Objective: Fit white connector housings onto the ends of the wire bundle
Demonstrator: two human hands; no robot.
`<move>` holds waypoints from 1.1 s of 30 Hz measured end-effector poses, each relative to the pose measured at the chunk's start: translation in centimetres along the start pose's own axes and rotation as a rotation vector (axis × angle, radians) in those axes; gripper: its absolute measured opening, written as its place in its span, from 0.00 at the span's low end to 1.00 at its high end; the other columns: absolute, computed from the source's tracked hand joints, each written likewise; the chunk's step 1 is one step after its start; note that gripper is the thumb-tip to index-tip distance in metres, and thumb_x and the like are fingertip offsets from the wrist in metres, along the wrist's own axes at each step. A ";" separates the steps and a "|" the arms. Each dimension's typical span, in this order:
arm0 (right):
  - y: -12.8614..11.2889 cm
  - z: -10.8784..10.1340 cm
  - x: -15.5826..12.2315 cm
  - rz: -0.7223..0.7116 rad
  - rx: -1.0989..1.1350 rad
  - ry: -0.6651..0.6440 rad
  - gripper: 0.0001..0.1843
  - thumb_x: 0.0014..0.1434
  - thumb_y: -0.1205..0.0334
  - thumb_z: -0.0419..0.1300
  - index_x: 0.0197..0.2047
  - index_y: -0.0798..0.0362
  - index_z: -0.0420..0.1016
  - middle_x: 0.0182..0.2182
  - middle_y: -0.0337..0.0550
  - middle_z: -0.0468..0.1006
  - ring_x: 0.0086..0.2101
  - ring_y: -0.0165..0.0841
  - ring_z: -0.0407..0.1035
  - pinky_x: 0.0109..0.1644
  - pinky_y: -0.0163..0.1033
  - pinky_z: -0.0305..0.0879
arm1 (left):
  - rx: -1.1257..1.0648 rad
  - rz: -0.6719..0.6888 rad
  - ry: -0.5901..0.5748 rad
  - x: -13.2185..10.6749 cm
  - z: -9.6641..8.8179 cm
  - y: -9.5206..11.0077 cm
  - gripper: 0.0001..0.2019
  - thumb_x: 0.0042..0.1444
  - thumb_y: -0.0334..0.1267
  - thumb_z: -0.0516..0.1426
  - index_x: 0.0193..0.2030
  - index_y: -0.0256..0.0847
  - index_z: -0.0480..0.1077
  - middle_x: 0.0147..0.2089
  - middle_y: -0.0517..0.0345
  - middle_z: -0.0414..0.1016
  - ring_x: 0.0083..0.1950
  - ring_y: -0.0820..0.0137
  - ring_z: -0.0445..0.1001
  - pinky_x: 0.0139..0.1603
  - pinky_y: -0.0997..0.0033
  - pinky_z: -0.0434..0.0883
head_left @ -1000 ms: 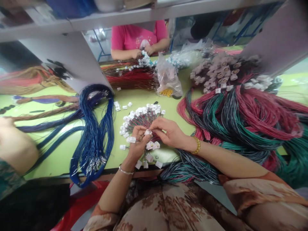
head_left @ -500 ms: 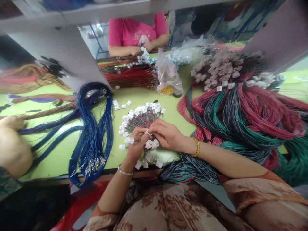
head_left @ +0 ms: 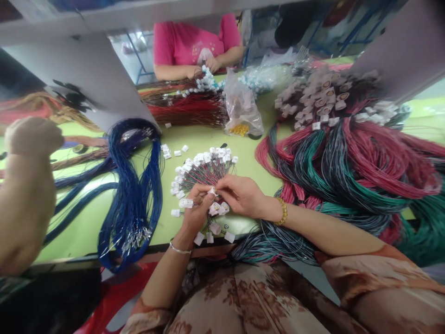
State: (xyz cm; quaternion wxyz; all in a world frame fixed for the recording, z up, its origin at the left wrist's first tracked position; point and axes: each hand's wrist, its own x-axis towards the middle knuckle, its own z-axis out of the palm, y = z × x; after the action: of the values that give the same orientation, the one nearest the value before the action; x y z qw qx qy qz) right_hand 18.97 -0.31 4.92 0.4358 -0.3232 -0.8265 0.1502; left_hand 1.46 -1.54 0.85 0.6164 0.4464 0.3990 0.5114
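My left hand (head_left: 199,207) is closed round a bunch of thin wires and pinches a small white connector (head_left: 212,190) at its fingertips. My right hand (head_left: 239,195) is also closed, its thumb and forefinger pinched right beside that connector; a thin wire seems to be between them, though the fingers hide most of it. Beyond both hands, red and dark wires (head_left: 208,175) fan out, tipped with white connectors (head_left: 200,159). More white connectors (head_left: 219,208) hang below my hands, and a few stick out left of my left hand.
Blue wires (head_left: 134,185) lie looped on the green table (head_left: 177,139) at left. Red, black and green wire bundles (head_left: 333,162) heap at right. A clear bag (head_left: 241,109) holds yellow pieces. A person in pink (head_left: 194,44) sits opposite; another person's arm (head_left: 28,195) reaches in at left.
The other person's arm at the left has risen and come further into view. My hands stay pinched together around the connector with hardly any movement. The view has shifted slightly.
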 end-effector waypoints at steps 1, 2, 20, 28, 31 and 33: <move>-0.1 -0.1 0.0 0.013 0.001 -0.008 0.05 0.68 0.67 0.52 0.39 0.51 0.68 0.30 0.39 0.74 0.29 0.29 0.66 0.33 0.35 0.63 | 0.002 -0.006 0.003 0.0 0.0 -0.1 0.20 0.50 0.52 0.69 0.39 0.40 0.71 0.30 0.59 0.80 0.28 0.71 0.78 0.30 0.73 0.73; -0.1 -0.1 0.0 0.031 0.001 -0.017 0.05 0.67 0.67 0.52 0.39 0.51 0.67 0.30 0.39 0.74 0.29 0.29 0.66 0.32 0.35 0.62 | 0.004 -0.013 0.003 0.0 -0.1 -0.1 0.20 0.51 0.52 0.68 0.40 0.40 0.71 0.29 0.59 0.80 0.28 0.71 0.77 0.29 0.73 0.72; 1.0 -0.8 -0.1 0.147 -0.053 -0.253 0.16 0.66 0.65 0.53 0.54 0.54 0.74 0.39 0.46 0.83 0.34 0.32 0.73 0.37 0.36 0.66 | 0.251 0.021 0.013 0.4 0.5 0.6 0.15 0.56 0.49 0.63 0.28 0.39 0.72 0.28 0.59 0.73 0.30 0.71 0.69 0.31 0.72 0.67; 16.6 -2.1 6.9 0.697 -0.261 -0.095 0.12 0.59 0.71 0.57 0.42 0.60 0.81 0.42 0.53 0.83 0.41 0.38 0.74 0.52 0.41 0.65 | 0.454 -0.028 -0.302 -0.4 0.6 -0.7 0.16 0.60 0.56 0.50 0.36 0.45 0.63 0.22 0.67 0.55 0.23 0.71 0.53 0.25 0.70 0.53; 19.9 -1.0 8.5 0.742 -0.276 -0.105 0.12 0.56 0.73 0.58 0.42 0.62 0.81 0.41 0.55 0.83 0.42 0.40 0.73 0.54 0.43 0.64 | 0.579 0.012 -0.264 -0.4 0.6 -0.7 0.15 0.63 0.55 0.50 0.37 0.45 0.61 0.24 0.67 0.58 0.24 0.70 0.58 0.28 0.69 0.55; 20.8 -0.3 8.9 0.764 -0.261 -0.100 0.10 0.54 0.74 0.59 0.39 0.61 0.80 0.40 0.54 0.83 0.42 0.40 0.73 0.54 0.44 0.64 | 0.704 0.028 -0.204 -0.2 0.5 -0.5 0.14 0.62 0.53 0.53 0.39 0.44 0.63 0.25 0.65 0.62 0.25 0.68 0.62 0.30 0.69 0.57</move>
State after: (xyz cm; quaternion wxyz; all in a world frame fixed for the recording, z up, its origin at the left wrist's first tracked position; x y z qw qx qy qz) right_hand 23.94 21.14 -0.38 0.2631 -0.6518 -0.6794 0.2106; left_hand 2.00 -1.85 0.55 0.4546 0.6854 0.4809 0.3039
